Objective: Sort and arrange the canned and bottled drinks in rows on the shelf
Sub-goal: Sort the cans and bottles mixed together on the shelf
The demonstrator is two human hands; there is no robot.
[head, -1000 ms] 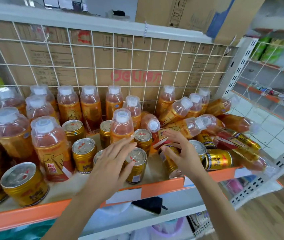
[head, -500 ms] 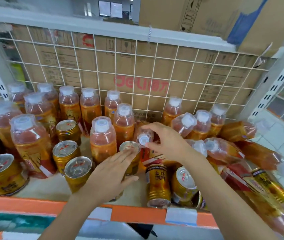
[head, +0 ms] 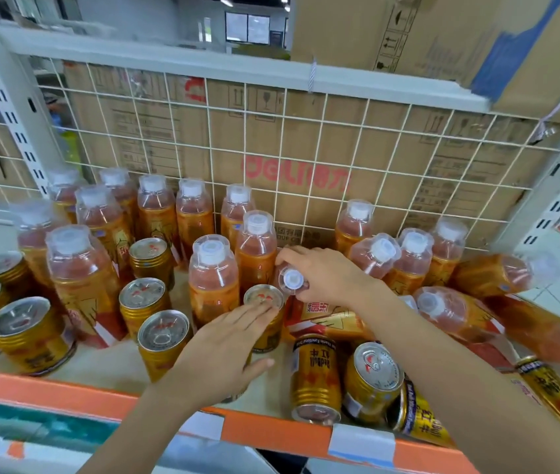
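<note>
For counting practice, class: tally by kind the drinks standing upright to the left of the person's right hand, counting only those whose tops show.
Clear plastic bottles of orange drink with white caps: 10
Gold metal cans with silver lids: 7
Total: 17

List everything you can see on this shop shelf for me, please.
Upright bottles: about fourteen, orange drink with pale caps, back and left of shelf.
Fallen bottles: several, orange, heaped at right.
Upright cans: at least seven, gold, front left and middle.
Fallen cans: four, gold, front right.
Shelf: one, orange front edge.
Wire grid: one, white, behind drinks.
Cardboard boxes: several, brown, behind grid and on top.
Left hand: rests flat on a middle can.
Right hand: grips a tipped bottle near its cap.
</note>
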